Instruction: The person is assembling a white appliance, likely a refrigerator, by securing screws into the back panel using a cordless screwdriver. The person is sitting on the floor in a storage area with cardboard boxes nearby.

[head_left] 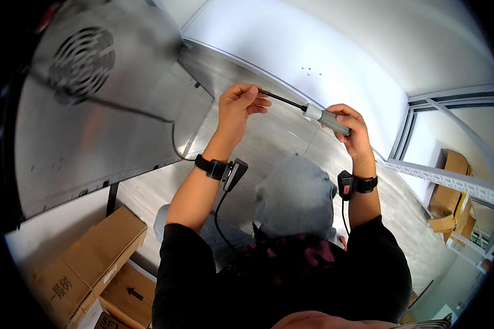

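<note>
A screwdriver with a black shaft and a grey handle with a pale collar is stretched between my two hands, above the floor. My left hand pinches the far end of the shaft between thumb and finger, hiding the tip. Around the handle my right hand is closed, with the handle's butt end showing by the palm. Several tiny screw-like pieces lie on the white panel beyond the screwdriver; they are too small to name surely.
On the left stands a large metal appliance with a round slotted vent and a dark cable. Cardboard boxes sit below it. To the right, a white metal shelf frame borders more cartons.
</note>
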The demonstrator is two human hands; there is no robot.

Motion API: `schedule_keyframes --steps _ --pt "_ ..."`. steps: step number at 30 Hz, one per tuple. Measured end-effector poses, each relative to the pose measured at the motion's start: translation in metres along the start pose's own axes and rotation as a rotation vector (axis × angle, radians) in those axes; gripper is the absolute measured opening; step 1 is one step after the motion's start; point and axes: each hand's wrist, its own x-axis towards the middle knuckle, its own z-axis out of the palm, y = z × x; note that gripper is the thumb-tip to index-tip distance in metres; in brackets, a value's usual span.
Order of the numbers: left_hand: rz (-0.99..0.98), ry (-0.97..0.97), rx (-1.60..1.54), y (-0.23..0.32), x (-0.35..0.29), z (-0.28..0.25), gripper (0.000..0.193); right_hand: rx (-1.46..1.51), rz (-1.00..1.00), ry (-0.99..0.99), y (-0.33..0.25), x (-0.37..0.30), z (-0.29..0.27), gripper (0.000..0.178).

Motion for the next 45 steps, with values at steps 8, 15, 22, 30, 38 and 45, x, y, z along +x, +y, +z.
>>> schedule_keyframes --steps 8,15,22,30,38,45 --pt "-0.244 0.164 0.105 -0.138 0.129 0.010 0.013 0.200 0.192 0.238 0.110 0.041 -0.107 0.026" --pt "0.295 0.255 1.076 -0.215 0.199 0.023 0.007 0.305 0.264 0.339 0.156 0.044 -0.155 0.027" --pt "0.429 0.263 1.358 -0.242 0.218 0.032 0.012 0.391 0.249 0.367 0.167 0.045 -0.159 0.025" --pt "0.347 0.193 1.217 -0.215 0.205 0.015 0.019 0.271 0.220 0.325 0.151 0.061 -0.142 0.024" --pt "-0.040 0.131 0.214 -0.063 0.070 -0.032 0.039 0.097 0.121 -0.075 0.082 0.096 -0.037 0.026" --pt "0.174 0.293 0.031 0.041 -0.077 -0.021 0.034 -0.091 -0.011 -0.443 -0.001 0.063 0.065 0.030"
